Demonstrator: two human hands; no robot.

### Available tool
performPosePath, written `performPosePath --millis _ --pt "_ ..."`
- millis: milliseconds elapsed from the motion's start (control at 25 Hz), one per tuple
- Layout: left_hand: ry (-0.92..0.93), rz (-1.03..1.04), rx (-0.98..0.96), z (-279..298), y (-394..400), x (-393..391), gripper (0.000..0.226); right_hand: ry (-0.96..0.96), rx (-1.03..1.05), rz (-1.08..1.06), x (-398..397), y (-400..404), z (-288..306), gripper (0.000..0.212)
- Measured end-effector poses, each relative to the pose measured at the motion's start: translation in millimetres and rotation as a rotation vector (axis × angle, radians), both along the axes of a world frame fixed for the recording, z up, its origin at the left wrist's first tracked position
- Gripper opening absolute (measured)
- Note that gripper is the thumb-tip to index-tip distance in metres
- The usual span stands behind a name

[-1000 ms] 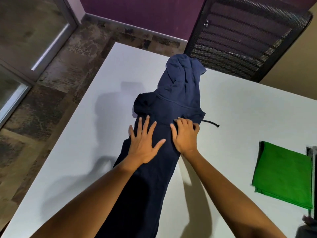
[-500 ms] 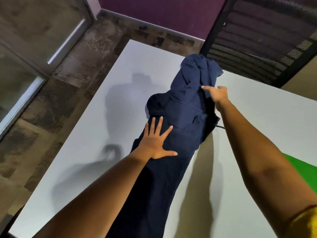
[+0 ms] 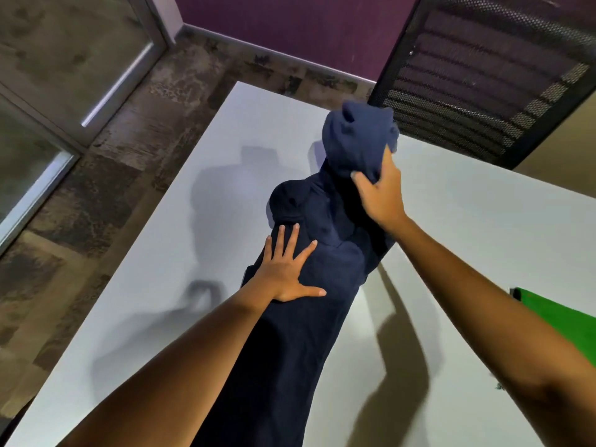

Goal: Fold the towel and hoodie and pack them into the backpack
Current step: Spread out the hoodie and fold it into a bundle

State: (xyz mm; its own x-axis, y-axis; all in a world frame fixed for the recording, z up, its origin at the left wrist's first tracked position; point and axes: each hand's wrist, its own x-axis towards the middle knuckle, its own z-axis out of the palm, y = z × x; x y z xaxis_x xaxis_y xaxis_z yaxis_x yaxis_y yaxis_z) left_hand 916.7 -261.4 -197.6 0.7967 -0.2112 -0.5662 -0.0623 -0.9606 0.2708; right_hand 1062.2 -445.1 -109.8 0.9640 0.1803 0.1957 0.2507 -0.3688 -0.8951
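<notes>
The left hand (image 3: 285, 274) lies flat with fingers straight and spread, pressing down on the middle of the navy hoodie (image 3: 290, 333) just left of the frame's centre. The right hand (image 3: 380, 195), higher and to the right, has its fingers curled round the hood (image 3: 358, 140), which it grips and holds lifted off the surface (image 3: 161, 285) as a rounded, bunched lump in the upper middle of the frame. The hoodie is soft, matte, dark blue knit, folded into a long narrow strip that runs from the bottom centre of the frame up to the hood; its shoulder area bulges in loose creases between the two hands. It lies on a smooth, pale white surface with a straight far edge, on which both arms cast soft shadows. At the right edge of the frame a bright green towel (image 3: 558, 321) lies flat on the same surface, only partly in view, well apart from the hoodie. Behind the hood, in the upper right, stands a black chair back (image 3: 483, 69) of perforated mesh with ribbed bands. The floor (image 3: 106, 175) on the left is mottled brown and grey, and a purple wall (image 3: 290, 24) fills the top.
</notes>
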Motion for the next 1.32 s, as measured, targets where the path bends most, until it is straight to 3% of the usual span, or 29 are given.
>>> performPosePath --millis 120,160,240,320,400,520,560,640,720,800,920,1000,1040,1120,1200,1320 --pt "-0.039 0.063 -0.005 19 -5 -10 0.115 -0.624 -0.652 0.601 -50 -41 -29 0.038" --pt "-0.014 0.179 -0.05 24 -7 -15 0.115 -0.67 -0.815 0.72 -59 -57 -44 0.044" --pt "0.027 0.53 -0.191 24 -9 -24 0.114 -0.575 -0.968 0.775 -74 -79 -66 0.064" --pt "0.067 0.68 -0.372 16 -7 -26 0.124 -0.447 -0.947 0.652 -86 -86 -74 0.073" --pt "0.029 0.511 -0.454 12 -5 -31 0.121 -0.333 -0.882 0.508 -100 -78 -72 0.066" --pt "-0.187 0.285 -0.345 18 -5 -48 0.083 -0.182 -0.638 0.277 -127 -52 -56 0.044" --pt "-0.218 0.347 -0.42 23 -5 -54 0.069 -0.123 -0.504 0.211 -138 -43 -47 0.037" --pt "-0.218 0.665 -0.679 30 -9 -62 0.054 0.063 -0.26 0.13 -156 -25 -31 0.034" --pt "-0.185 1.036 -0.908 45 -9 -54 0.063 0.345 -0.131 0.113 -167 -9 -21 0.047" --pt "-0.131 1.269 -1.04 56 -3 -45 0.069 0.477 -0.08 0.092 -171 2 -12 0.048" --pt "-0.028 1.253 -1.014 63 10 -35 0.051 0.61 0.149 0.03 -169 4 13 0.036" --pt "0.015 1.282 -1.11 67 12 -38 0.033 0.711 0.3 0.111 -167 -2 27 0.021" --pt "0.06 1.321 -1.209 70 12 -42 0.031 0.756 0.292 0.165 -166 -5 28 0.02" --pt "0.233 1.346 -1.289 69 13 -56 0.038 0.83 0.217 0.221 -170 -10 23 0.044" --pt "0.432 1.248 -1.161 64 11 -73 0.033 0.916 0.132 0.206 -181 -12 14 0.055" --pt "0.487 1.125 -1.077 65 8 -89 0.021 0.864 0.057 0.204 -200 -20 3 0.038"
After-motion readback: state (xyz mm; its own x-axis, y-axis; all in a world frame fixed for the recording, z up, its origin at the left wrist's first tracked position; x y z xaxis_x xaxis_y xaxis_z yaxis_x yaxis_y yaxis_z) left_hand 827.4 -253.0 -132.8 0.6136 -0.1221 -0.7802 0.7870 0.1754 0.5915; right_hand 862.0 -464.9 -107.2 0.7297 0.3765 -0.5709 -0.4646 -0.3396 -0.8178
